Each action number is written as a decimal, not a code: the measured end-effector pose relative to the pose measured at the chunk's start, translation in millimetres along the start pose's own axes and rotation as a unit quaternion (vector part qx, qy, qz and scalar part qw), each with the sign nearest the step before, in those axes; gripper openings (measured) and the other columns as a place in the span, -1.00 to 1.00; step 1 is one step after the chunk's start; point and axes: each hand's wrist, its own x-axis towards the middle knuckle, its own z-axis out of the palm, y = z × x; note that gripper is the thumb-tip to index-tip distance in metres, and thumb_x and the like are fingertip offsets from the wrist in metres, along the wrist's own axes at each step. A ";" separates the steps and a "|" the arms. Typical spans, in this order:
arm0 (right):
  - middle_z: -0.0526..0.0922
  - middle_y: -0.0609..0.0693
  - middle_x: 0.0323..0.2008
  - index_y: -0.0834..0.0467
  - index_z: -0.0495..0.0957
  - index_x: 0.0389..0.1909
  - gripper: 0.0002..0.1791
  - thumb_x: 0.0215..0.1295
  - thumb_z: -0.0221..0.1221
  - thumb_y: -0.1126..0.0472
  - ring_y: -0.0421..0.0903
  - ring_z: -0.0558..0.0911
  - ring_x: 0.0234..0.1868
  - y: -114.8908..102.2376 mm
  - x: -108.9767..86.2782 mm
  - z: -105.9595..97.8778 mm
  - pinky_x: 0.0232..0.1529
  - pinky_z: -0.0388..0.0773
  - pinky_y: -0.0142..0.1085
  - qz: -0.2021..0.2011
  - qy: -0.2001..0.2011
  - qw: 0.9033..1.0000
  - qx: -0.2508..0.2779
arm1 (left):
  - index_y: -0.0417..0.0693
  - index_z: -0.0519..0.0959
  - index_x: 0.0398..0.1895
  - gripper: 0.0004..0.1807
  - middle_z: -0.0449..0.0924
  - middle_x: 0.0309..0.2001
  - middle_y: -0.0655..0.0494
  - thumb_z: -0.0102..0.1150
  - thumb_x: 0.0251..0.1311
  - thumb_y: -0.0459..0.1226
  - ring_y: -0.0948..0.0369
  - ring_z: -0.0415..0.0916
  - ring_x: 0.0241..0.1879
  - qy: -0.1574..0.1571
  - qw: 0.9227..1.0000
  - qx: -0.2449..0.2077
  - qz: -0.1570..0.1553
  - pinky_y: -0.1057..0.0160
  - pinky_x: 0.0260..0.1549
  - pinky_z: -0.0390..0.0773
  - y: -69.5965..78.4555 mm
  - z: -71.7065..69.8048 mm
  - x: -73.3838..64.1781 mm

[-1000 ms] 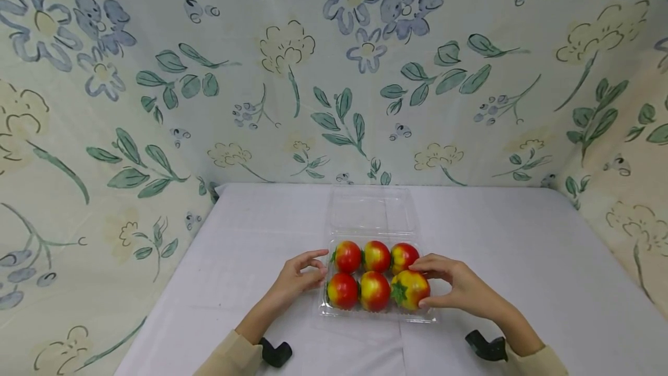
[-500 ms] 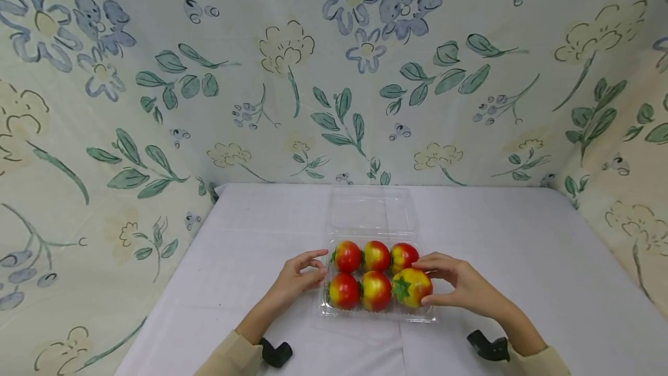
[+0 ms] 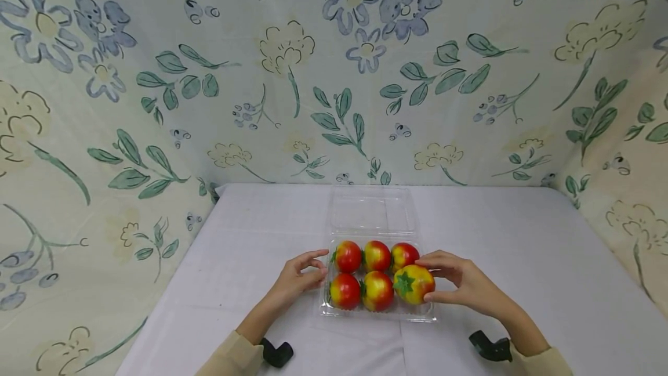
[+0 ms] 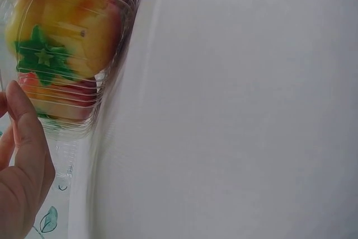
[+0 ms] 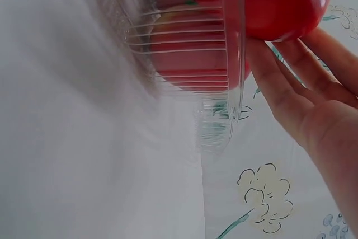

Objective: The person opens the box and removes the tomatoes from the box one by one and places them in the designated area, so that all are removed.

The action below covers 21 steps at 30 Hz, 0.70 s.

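Clear plastic box (image 3: 365, 316) at ctr of the table, lid (image 3: 373, 213) folded back flat on the far side w/ nothing in it. Tray part has fruit in 2 rows of 3, red-yellow w/ green leafy tops. Far row: far L fruit (image 3: 348, 257), far mid fruit (image 3: 377, 256), far R fruit (image 3: 403, 255), all down in the tray. Near row: near L fruit (image 3: 345, 292) & near mid fruit (image 3: 378, 291), also in the tray; then the near R fruit (image 3: 414, 284), over the near R corner, more yellow than the rest from above, green star top tipped up & to the L. R hand (image 3: 467, 286) grasps that one, thumb on near side, fingers on far side; R wrist view has it sticking up past the rim, w/ other fruit lower down behind the ribbed wall. Can't tell if its underside touches the tray. L hand (image 3: 298, 276) is at the box's L edge, fingers bent, tips at the rim; can't tell if it's pinching the rim or just resting there. L wrist view shows fruit thru the ribbed side, one w/ its green star facing out. White cloth (image 3: 496, 237) covers the table; flowered curtain (image 3: 313, 158) behind & at both sides. Beige sleeves (image 3: 232, 355) on both arms, black clip-like piece (image 3: 278, 354) by L wrist, similar at R.
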 end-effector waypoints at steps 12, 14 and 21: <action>0.55 0.13 0.09 0.16 0.59 0.16 -0.43 0.08 0.47 0.29 -0.28 0.57 0.09 0.8 -2.6 -3.6 0.07 0.55 -0.43 0.008 0.035 0.999 0.005 | -0.19 0.46 0.33 -0.47 0.51 -0.16 -0.07 0.28 0.30 -0.31 0.19 0.57 -0.38 0.000 1.000 -0.025 -0.006 0.28 -0.17 0.69 -0.7 -0.2 1.0; 0.56 0.13 0.10 0.16 0.58 0.16 -0.44 0.08 0.47 0.29 -0.28 0.57 0.09 0.9 -2.9 -4.6 0.07 0.56 -0.43 0.014 0.041 0.999 0.008 | -0.19 0.46 0.33 -0.47 0.51 -0.16 -0.06 0.29 0.30 -0.31 0.20 0.57 -0.38 -0.001 1.000 -0.025 -0.007 0.28 -0.17 0.69 -1.2 -0.4 1.4; 0.56 0.22 0.13 0.24 0.55 0.18 -0.44 0.12 0.44 0.33 -0.28 0.57 0.10 4.5 -4.3 -8.3 0.08 0.55 -0.42 0.034 0.048 0.998 0.038 | -0.17 0.46 0.33 -0.47 0.52 -0.15 -0.08 0.28 0.31 -0.29 0.19 0.57 -0.37 -0.004 1.000 -0.019 -0.005 0.28 -0.16 0.69 -1.7 -0.6 1.7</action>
